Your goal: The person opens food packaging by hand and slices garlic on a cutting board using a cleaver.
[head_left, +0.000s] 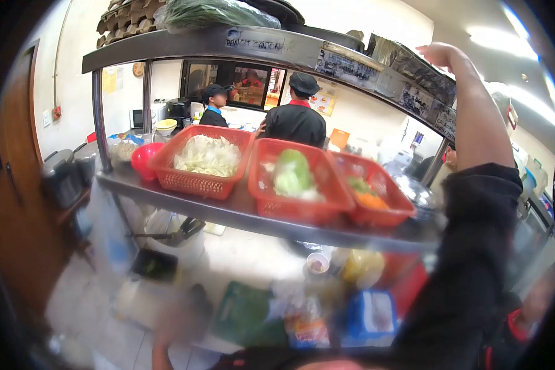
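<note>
In the head view, the right hand (440, 54), reaching high at upper right, could topple the dark plastic-wrapped bundle (403, 58) beside it, while the blurred left hand (184, 313), lower left, is well apart, both grips impossible to tell.

Round clock (138, 69) on pale wall (71, 92)

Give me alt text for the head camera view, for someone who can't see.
The wearer's right hand reaches up to a metal top shelf over three red baskets of vegetables; the left hand is blurred, low down. Two people stand beyond.
</note>
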Demonstrator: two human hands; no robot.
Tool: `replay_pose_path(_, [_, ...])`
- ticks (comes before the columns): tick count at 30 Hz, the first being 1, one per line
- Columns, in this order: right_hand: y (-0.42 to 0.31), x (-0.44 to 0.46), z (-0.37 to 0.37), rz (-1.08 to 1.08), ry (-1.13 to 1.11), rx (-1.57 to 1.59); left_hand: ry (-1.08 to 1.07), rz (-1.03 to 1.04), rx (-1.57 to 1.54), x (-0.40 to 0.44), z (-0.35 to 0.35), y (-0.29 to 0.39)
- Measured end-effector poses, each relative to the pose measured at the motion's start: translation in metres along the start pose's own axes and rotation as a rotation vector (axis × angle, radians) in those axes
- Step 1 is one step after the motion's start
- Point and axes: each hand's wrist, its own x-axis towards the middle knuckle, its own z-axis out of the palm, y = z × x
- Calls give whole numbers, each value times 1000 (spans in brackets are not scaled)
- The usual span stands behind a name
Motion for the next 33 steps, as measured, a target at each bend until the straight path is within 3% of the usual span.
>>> replay_pose_path(4, [16, 10, 15, 13, -88, -41, 23, 19, -35, 5, -8, -3])
replay_pose_path(6, [19, 9, 20, -22, 147, -114, 19, 23, -60, 12, -11, -13])
replay_pose_path(7, [16, -9, 18, -15, 147, -114, -7, 165, 46, 20, -14, -26])
replay_pose_path(9, [16, -29, 13, -243, 176, -105, -34, 319, 149, 38, -17, -51])
replay_pose_path(10, [18, -26, 11, -318, 187, -103, 23, 228, 58, 50, -19, -73])
replay_pose_path(11, [27, 12, 14, -187, 177, -184, 79, 136, -36, 58, -17, -82])
replay_pose_path(13, [33, 29, 11, -52, 173, -265, 39, 80, -56, 31, -6, -36])
replay_pose_path(14, [29, 22, 12, 4, 227, -169, 1, 18, -69, 19, -1, -13])
replay_pose_path(15, [22, 12, 15, 59, 280, -73, -2, 24, -72, 35, -4, -35])
replay_pose_path(17, [16, 2, 13, 145, 184, -93, 54, 241, 119, 78, -16, -94])
replay_pose_path(18, [21, 9, 26, -37, 84, 126, 78, 317, 179, 86, -17, -99])
replay_pose_path(20, [26, 12, 16, -63, -179, 118, 60, 397, 272, 88, -22, -103])
replay_pose_path(23, [20, 5, 19, -87, -48, -5, 63, 417, 298, 86, -23, -90])
replay_pose_path(27, [16, -22, 20, -25, 138, -121, -33, 435, 308, 74, -17, -19])
replay_pose_path(28, [21, -33, 21, -238, 253, -177, -135, 501, 309, 67, -13, 14])
replay_pose_path(31, [33, -17, 17, -437, 394, -217, -431, 638, 263, 5, 6, 164])
replay_pose_path(33, [48, 23, 11, -374, 347, -459, -585, 753, 247, -40, 15, 255])
